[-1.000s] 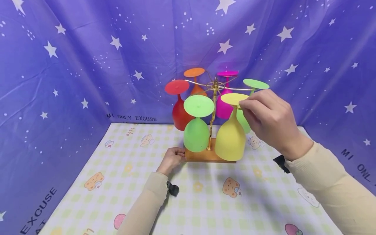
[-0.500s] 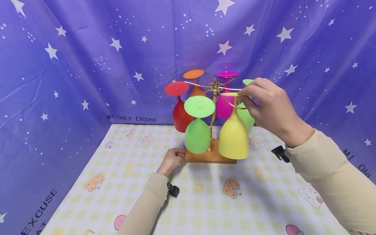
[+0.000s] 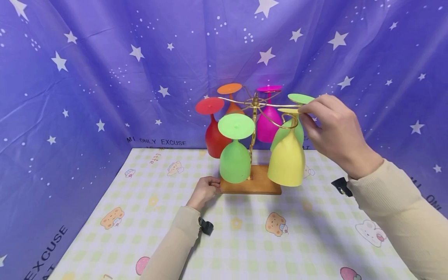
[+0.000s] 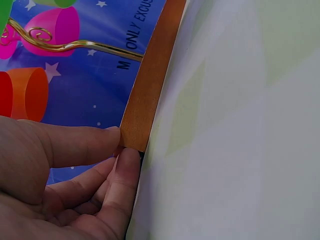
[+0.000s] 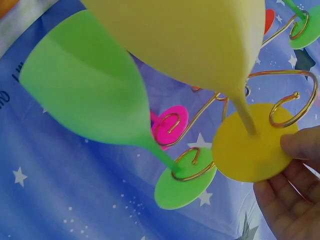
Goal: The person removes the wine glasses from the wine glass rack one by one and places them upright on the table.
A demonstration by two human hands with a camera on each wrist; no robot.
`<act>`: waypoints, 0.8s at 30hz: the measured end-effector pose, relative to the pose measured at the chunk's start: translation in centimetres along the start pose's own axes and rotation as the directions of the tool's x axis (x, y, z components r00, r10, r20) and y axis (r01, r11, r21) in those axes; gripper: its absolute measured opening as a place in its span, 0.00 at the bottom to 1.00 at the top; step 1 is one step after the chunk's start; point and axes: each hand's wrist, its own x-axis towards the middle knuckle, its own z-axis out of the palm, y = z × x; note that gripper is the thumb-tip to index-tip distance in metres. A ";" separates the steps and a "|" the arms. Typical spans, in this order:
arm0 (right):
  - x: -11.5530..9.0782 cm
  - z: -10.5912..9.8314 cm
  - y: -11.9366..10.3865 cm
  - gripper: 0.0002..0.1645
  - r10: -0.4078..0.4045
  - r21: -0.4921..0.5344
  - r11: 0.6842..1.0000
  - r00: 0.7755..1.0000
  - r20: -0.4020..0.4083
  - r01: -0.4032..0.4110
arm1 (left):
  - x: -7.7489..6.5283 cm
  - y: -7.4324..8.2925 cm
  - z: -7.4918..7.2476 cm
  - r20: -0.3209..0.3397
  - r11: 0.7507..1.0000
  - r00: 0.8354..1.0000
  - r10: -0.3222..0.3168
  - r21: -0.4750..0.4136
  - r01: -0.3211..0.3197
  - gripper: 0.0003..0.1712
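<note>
A yellow goblet (image 3: 287,161) hangs upside down at the rack's front right. My right hand (image 3: 336,132) pinches the edge of its round foot between thumb and fingers. In the right wrist view, a curled gold hook (image 5: 312,92) lies over the yellow foot (image 5: 235,150), with the stem beside the curl. My left hand (image 3: 204,191) pinches the left end of the rack's wooden base (image 3: 257,184). The left wrist view shows the thumb and fingertips at the corner of that base (image 4: 145,95).
Upside down around the gold post (image 3: 252,144) hang a front green goblet (image 3: 235,163), a red one (image 3: 215,136), an orange one (image 3: 233,107), a magenta one (image 3: 267,128) and a rear green one (image 3: 278,138). Starry purple cloth (image 3: 105,70) stands behind the checked tabletop (image 3: 168,186).
My right hand has moved the yellow goblet to the right, and its foot has tilted from face-up to nearly edge-on. The gold hook beside it has come into sight. My left hand stays put.
</note>
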 end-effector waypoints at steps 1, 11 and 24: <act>-0.2 -0.1 0.0 0.05 0.003 0.000 1.000 1.000 -0.013 -0.003 | 0.0 0.0 0.0 0.000 1.000 1.000 0.001 0.003 -0.001 0.20; -2.4 -1.1 -0.4 0.07 0.077 -0.048 0.995 0.990 -0.122 -0.083 | -0.1 0.2 -0.1 -0.006 1.000 1.000 0.003 0.000 -0.003 0.21; -6.3 -1.2 -1.5 0.11 0.109 -0.065 0.990 0.962 -0.249 -0.128 | -0.4 0.3 -0.2 -0.002 0.999 1.000 0.010 -0.030 -0.011 0.19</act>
